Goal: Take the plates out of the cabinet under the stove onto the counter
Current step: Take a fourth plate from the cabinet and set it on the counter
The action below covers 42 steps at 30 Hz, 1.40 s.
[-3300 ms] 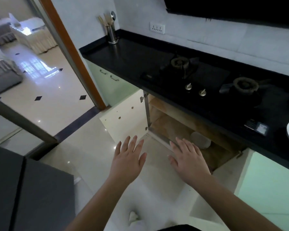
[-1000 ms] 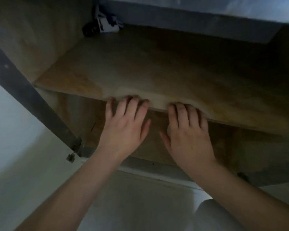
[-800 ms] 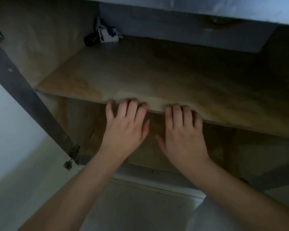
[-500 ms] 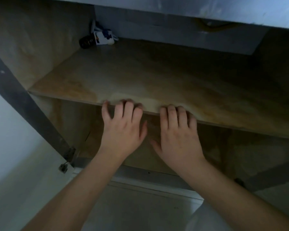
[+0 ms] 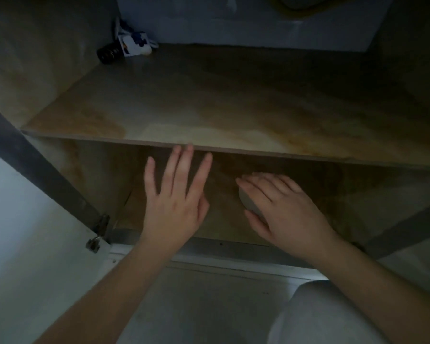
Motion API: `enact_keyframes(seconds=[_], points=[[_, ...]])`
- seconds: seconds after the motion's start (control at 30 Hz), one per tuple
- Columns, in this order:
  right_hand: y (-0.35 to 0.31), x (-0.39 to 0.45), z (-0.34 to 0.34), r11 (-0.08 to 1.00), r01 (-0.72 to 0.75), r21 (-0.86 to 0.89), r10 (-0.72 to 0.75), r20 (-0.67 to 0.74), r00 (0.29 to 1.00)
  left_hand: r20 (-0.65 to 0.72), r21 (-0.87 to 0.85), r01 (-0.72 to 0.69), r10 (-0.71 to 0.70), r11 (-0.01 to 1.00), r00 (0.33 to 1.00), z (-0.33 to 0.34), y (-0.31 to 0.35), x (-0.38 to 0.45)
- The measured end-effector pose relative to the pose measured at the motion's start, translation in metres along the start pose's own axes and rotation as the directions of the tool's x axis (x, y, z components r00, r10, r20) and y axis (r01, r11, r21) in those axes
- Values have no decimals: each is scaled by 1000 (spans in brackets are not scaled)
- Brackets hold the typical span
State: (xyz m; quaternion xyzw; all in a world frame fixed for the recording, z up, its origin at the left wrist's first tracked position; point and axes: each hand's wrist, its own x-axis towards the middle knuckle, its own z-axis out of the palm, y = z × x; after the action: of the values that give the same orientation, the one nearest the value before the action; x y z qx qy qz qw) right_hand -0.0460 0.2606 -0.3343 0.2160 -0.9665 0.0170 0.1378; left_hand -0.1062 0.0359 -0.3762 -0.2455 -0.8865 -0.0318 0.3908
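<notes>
While the left hand (image 5: 174, 207) hovers flat, the right hand (image 5: 281, 214) cups a pale plate (image 5: 246, 202) (orientation unclear) beneath the shelf (image 5: 209, 120).

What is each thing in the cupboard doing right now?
Cabinet door: swung open.
Shelf: bare in front, small bottle lying on its side at the back corner.
Plates: under the shelf, mostly hidden by the hand.
Right hand: resting on the plates, thumb at their edge.
Left hand: open, touching nothing.
</notes>
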Motion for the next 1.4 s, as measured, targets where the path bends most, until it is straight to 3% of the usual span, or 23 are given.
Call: enact_keyframes(seconds=[0.07, 0.2, 0.33, 0.43, 0.5, 0.6, 0.8, 0.87, 0.97, 1.07, 1.17, 1.23, 1.27, 1.33, 1.4], points=[[23, -7, 19, 999, -11, 33, 7, 106, 994, 39, -58, -113, 116, 992, 993, 11, 12, -14], [66, -24, 88, 984, -153, 92, 119, 304, 945, 300, -146, -178, 215, 973, 929, 44, 33, -35], [89, -36, 158, 939, -302, 162, 191, 485, 853, 532, -178, -124, 202, 976, 822, 80, 52, -49], [95, -39, 195, 912, -373, 173, 206, 591, 780, 695, -173, -106, 198, 979, 691, 111, 67, -57], [97, -41, 212, 899, -410, 153, 232, 627, 744, 768, -200, -25, 172, 980, 617, 125, 77, -63], [99, -39, 232, 884, -451, 121, 270, 654, 706, 803, -244, 102, 142, 964, 579, 141, 83, -75], [93, -38, 250, 821, -541, 183, 329, 622, 710, 866, -268, 380, 49, 885, 498, 170, 77, -85], [90, -45, 253, 818, -539, 199, 329, 607, 723, 887, -283, 570, -16, 771, 461, 178, 87, -83], [80, -54, 255, 844, -494, 208, 312, 558, 769, 920, -237, 858, -178, 456, 348, 188, 108, -78], [78, -56, 256, 842, -455, 290, 266, 510, 818, 917, -191, 960, -311, 203, 248, 192, 119, -77], [89, -56, 250, 712, -574, 405, 415, 417, 809, 933, -175, 982, -330, -65, 144, 195, 119, -73], [105, -53, 245, 586, -703, 404, 604, 361, 711, 963, -105, 965, -266, -242, 38, 198, 115, -69], [114, -52, 243, 502, -764, 406, 685, 352, 638, 972, -74, 960, -236, -272, 8, 199, 114, -67], [130, -49, 239, 289, -840, 459, 767, 414, 490, 984, -64, 956, -180, -286, 12, 202, 111, -63], [139, -46, 239, 64, -845, 531, 744, 539, 394, 994, -83, 929, -101, -360, 50, 200, 110, -61]])
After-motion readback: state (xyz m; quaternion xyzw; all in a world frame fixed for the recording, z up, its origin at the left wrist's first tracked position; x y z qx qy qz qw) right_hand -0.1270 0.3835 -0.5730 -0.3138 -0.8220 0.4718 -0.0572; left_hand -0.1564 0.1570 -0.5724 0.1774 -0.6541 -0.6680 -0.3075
